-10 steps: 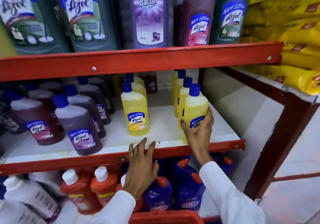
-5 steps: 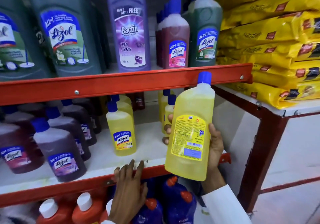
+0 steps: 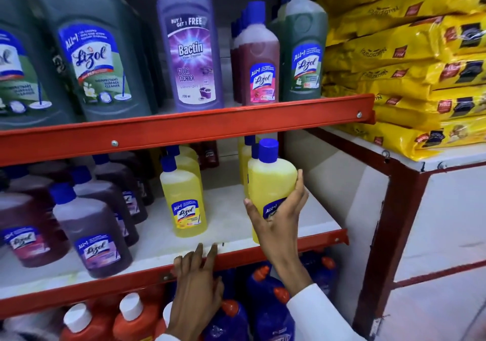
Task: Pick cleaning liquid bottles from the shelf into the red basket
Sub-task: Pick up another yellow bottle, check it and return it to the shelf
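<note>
Yellow Lizol bottle, blue cap, upright in my right hand: grip clamped round its lower half, thumb on left side, fingers on right, label partly covered. Bottle sits at front right of middle shelf; can't tell if base touches the board. Second yellow bottle stands to its left, apart. Left hand flat on red shelf edge, fingers spread, grip holding nothing. Purple Bactin bottle on shelf above. Red basket not in view.

Yellow btl w/ blue cap, red shelf
</note>
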A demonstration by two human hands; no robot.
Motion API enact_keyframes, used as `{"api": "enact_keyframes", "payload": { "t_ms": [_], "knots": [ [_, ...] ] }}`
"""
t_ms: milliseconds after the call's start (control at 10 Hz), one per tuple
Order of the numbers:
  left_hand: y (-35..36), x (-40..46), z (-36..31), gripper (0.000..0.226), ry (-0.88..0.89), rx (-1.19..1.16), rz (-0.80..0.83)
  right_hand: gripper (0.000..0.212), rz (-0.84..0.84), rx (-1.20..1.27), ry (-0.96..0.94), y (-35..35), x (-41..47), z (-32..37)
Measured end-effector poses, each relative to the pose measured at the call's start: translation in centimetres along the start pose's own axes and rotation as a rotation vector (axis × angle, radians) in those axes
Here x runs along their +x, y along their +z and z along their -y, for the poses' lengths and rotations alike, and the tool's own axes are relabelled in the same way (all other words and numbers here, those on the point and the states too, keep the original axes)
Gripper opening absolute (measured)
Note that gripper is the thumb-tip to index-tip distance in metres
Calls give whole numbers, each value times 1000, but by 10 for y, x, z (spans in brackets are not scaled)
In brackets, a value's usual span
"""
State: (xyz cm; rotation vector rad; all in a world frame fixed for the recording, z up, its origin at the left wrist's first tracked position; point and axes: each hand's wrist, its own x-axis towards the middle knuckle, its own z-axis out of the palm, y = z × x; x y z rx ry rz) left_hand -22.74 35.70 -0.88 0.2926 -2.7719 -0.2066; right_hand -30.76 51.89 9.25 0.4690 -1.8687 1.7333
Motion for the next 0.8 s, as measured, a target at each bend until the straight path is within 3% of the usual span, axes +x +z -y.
{"api": "enact_keyframes", "payload": {
  "t_ms": [400,800],
  "knots": [
    [4,1,-1,80,-14,3,-6,109,56,-161,119,10,26,-64],
    [0,-2,-3,83,-2,41,-17,115,29,-168,122,8,21,-64]
  ]
}}
